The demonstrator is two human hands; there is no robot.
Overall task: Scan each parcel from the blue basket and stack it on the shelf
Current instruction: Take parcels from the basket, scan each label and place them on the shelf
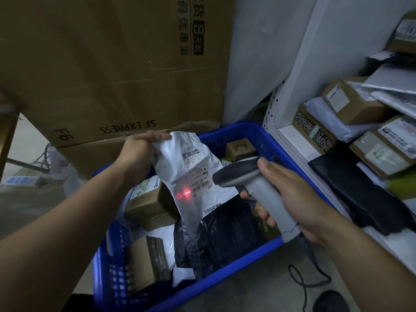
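My left hand [140, 152] grips the top corner of a white plastic mailer parcel [191, 170] and holds it above the blue basket [225, 283]. My right hand [292, 199] grips a grey barcode scanner [252, 179], its head pointed at the mailer's label. A red scan light glows on the mailer beside the barcode. Inside the basket lie several cardboard boxes [150, 203] and black plastic bags [222, 237]. The white shelf [295, 140] stands to the right, with several boxes and mailers stacked on it.
A large brown SF Express carton [108, 64] leans behind the basket. The scanner's black cable [308, 280] coils on the floor at lower right. A black bag [360, 194] lies on the shelf's front edge.
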